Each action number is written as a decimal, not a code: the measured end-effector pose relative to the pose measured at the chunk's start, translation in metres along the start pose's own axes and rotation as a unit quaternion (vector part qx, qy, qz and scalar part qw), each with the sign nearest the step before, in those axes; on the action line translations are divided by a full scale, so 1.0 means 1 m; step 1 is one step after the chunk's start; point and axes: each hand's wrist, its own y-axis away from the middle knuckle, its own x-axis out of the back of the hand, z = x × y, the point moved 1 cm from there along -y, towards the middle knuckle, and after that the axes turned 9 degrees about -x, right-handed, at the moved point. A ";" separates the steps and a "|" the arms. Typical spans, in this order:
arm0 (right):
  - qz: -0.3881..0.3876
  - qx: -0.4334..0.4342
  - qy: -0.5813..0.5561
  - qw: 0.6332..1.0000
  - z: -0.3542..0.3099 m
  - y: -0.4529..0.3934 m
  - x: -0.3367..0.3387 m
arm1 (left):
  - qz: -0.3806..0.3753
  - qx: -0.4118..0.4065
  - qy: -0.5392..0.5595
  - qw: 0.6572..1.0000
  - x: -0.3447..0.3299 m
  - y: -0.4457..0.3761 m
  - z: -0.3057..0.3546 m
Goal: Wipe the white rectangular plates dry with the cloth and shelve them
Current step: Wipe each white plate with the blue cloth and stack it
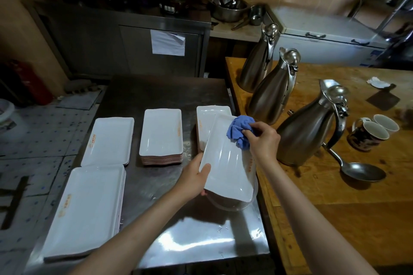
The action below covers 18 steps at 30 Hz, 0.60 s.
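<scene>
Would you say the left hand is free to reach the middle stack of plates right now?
Probably not yet. The left hand grips the tilted plate that the right hand wipes with the blue cloth. Nothing lies between it and the middle stack, so its grip is the only obstacle.

plate stacks (161, 136) on steel table (156, 94), wooden table (335, 196) to its right, jugs (271, 87) on it

Dim, glare on steel table (196, 241), warped edges
</scene>
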 end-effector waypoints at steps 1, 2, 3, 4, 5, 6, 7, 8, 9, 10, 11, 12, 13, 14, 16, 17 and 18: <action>-0.008 0.002 -0.006 1.000 -0.002 0.000 -0.002 | -0.004 0.001 0.000 1.000 0.000 0.000 0.001; -0.015 0.004 -0.008 1.000 -0.005 0.001 -0.003 | -0.007 0.001 0.000 1.000 0.001 0.000 0.002; -0.021 0.007 -0.007 1.000 -0.006 0.000 -0.005 | -0.009 0.000 -0.001 1.000 0.001 0.001 0.002; -0.029 0.009 -0.003 1.000 -0.007 -0.001 -0.007 | -0.010 0.001 -0.001 1.000 0.001 0.001 0.003; -0.040 0.013 0.002 0.999 -0.007 -0.001 -0.010 | -0.010 0.001 -0.001 1.000 0.001 0.002 0.004; -0.052 0.016 0.006 0.999 -0.008 -0.001 -0.012 | -0.009 0.001 -0.001 1.000 0.001 0.002 0.004; -0.063 0.021 0.012 0.998 -0.009 -0.001 -0.014 | -0.007 0.000 -0.001 1.000 0.001 0.002 0.004; -0.072 0.025 0.021 0.997 -0.011 0.000 -0.014 | -0.006 -0.002 -0.003 1.000 0.001 0.003 0.004; -0.080 0.030 0.028 0.996 -0.012 0.001 -0.015 | -0.005 -0.005 -0.005 1.000 0.001 0.003 0.004; -0.090 0.034 0.032 0.995 -0.014 0.003 -0.015 | -0.002 -0.007 -0.005 1.000 0.000 0.003 0.004; -0.102 0.042 0.030 0.993 -0.014 0.005 -0.016 | 0.002 -0.008 -0.002 1.000 0.000 0.003 0.005; -0.117 0.048 0.029 0.992 -0.017 0.009 -0.015 | 0.005 -0.008 0.001 1.000 0.001 0.003 0.004; -0.130 0.054 0.029 0.990 -0.018 0.013 -0.015 | 0.008 -0.006 0.003 1.000 0.001 0.002 0.003; -0.142 0.056 0.034 0.988 -0.020 0.018 -0.015 | 0.010 -0.004 0.004 1.000 0.002 0.001 0.003; -0.162 0.068 0.045 0.983 -0.020 0.027 -0.014 | 0.015 -0.001 0.007 1.000 0.004 0.000 0.002; -0.173 0.079 0.050 0.980 -0.021 0.032 -0.013 | 0.020 -0.001 0.009 1.000 0.005 0.000 0.001; -0.182 0.088 0.057 0.978 -0.022 0.037 -0.012 | 0.026 -0.002 0.012 1.000 0.006 -0.001 0.001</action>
